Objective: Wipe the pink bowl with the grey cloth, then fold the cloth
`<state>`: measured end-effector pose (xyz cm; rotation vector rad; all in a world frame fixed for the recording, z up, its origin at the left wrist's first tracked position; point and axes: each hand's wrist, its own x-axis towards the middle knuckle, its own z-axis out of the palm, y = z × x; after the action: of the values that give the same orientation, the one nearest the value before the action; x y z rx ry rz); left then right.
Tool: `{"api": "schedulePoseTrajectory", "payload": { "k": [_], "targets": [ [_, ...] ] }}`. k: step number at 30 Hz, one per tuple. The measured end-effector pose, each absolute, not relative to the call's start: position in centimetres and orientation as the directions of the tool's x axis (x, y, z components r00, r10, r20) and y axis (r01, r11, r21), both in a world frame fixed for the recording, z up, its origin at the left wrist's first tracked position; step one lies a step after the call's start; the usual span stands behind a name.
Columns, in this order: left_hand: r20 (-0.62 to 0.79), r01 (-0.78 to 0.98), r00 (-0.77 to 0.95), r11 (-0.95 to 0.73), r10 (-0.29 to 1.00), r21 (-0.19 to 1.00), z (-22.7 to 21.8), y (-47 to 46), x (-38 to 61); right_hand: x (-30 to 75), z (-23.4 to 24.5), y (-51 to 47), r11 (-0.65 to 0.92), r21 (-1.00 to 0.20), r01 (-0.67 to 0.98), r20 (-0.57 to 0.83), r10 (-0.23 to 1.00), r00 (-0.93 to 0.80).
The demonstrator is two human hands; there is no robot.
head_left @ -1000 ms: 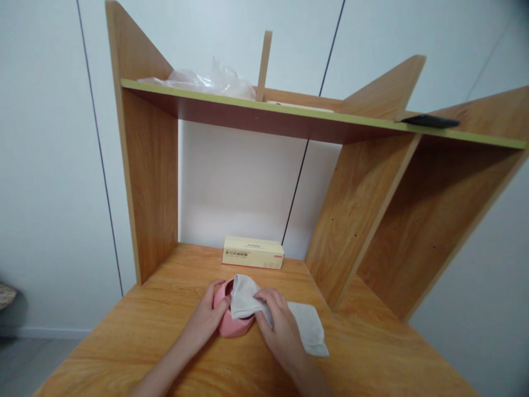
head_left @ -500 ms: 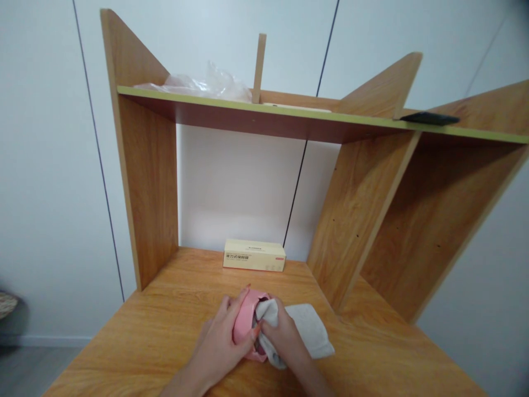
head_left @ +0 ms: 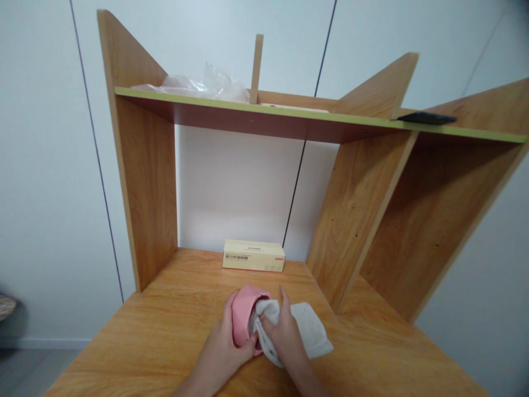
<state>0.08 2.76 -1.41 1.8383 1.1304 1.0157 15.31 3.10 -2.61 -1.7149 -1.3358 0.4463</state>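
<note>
A pink faceted container, bowl- or cup-like (head_left: 244,314), is tipped on its side with its mouth facing right. My left hand (head_left: 223,342) is wrapped round its outer wall, thumb at the lower rim. A light grey cloth (head_left: 312,330) is bunched into the mouth, and its loose end spreads to the right over the desk. My right hand (head_left: 285,333) presses the cloth inside the opening, its fingertips partly hidden in the folds and one finger sticking up. The inside of the container is mostly covered by the cloth.
Behind the hands, a cream box (head_left: 253,256) with dark printing lies on the wooden desk (head_left: 165,320). An overhead shelf (head_left: 231,110) carries a clear plastic bag (head_left: 202,85) and a flat dark object (head_left: 427,117). Upright wooden panels (head_left: 146,193) stand on both sides.
The pink container has turned a little in my left hand, showing more of its faceted outside. My left fingers have shifted lower round it. One right finger now points up off the cloth.
</note>
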Motion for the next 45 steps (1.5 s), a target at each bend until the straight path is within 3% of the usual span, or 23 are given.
{"api": "schedulePoseTrajectory", "payload": {
  "k": [3, 7, 13, 15, 20, 22, 25, 28, 32, 36, 38, 41, 45],
  "targets": [
    [0.217, 0.421, 0.322, -0.345, 0.921, 0.839, -1.0, 2.6, 0.2, 15.5, -1.4, 2.8, -0.103, -0.708, 0.699, 0.298, 0.854, 0.428],
    [0.212, 0.467, 0.344, -0.362, 0.915, 0.807, -0.7, 2.3, 0.4, 15.9, -0.6, 2.4, -0.045, -0.549, 0.835, 0.458, 0.819, 0.345],
    [0.198, 0.515, 0.291, -0.327, 0.936, 0.792, -0.7, 2.3, 0.3, 16.4, -1.8, 2.7, -0.165, -0.547, 0.821, 0.264, 0.896, 0.357],
    [0.209, 0.520, 0.293, -0.339, 0.933, 0.784, -0.7, 2.4, 0.3, 16.4, -1.5, 2.6, -0.174, -0.552, 0.816, 0.268, 0.889, 0.371],
    [0.244, 0.575, 0.314, -0.388, 0.918, 0.720, -0.6, 2.3, 0.3, 16.1, 0.1, 2.1, 0.020, -0.412, 0.911, 0.509, 0.834, 0.213],
    [0.254, 0.597, 0.320, -0.402, 0.913, 0.694, -0.3, 2.1, 0.1, 16.1, 0.0, 2.0, 0.034, -0.445, 0.895, 0.498, 0.840, 0.215],
    [0.287, 0.574, 0.355, -0.450, 0.890, 0.685, -0.1, 2.0, -0.2, 16.3, -1.1, 2.2, 0.001, -0.612, 0.790, 0.365, 0.887, 0.282],
    [0.301, 0.538, 0.351, -0.455, 0.886, 0.709, -0.3, 2.0, -0.4, 16.6, -2.0, 2.4, 0.093, -0.743, 0.663, 0.346, 0.901, 0.261],
    [0.232, 0.448, 0.240, -0.319, 0.943, 0.835, -1.1, 2.6, -0.4, 16.2, -2.2, 2.3, 0.097, -0.797, 0.596, 0.338, 0.890, 0.307],
    [0.302, 0.228, 0.289, -0.372, 0.909, 0.900, -1.9, 3.0, -0.1, 15.2, -2.1, 2.3, 0.108, -0.858, 0.502, 0.311, 0.887, 0.340],
    [0.321, 0.209, 0.308, -0.393, 0.896, 0.896, -1.9, 3.0, 0.0, 14.8, -2.0, 2.3, 0.132, -0.869, 0.477, 0.314, 0.891, 0.326],
    [0.274, 0.360, 0.294, -0.371, 0.916, 0.856, -1.7, 2.8, 0.1, 15.0, -1.8, 2.3, 0.064, -0.836, 0.546, 0.297, 0.888, 0.350],
    [0.191, 0.519, 0.314, -0.337, 0.930, 0.786, -1.4, 2.4, 0.3, 15.9, -1.2, 1.8, -0.075, -0.665, 0.743, 0.353, 0.845, 0.401]
  ]
}}
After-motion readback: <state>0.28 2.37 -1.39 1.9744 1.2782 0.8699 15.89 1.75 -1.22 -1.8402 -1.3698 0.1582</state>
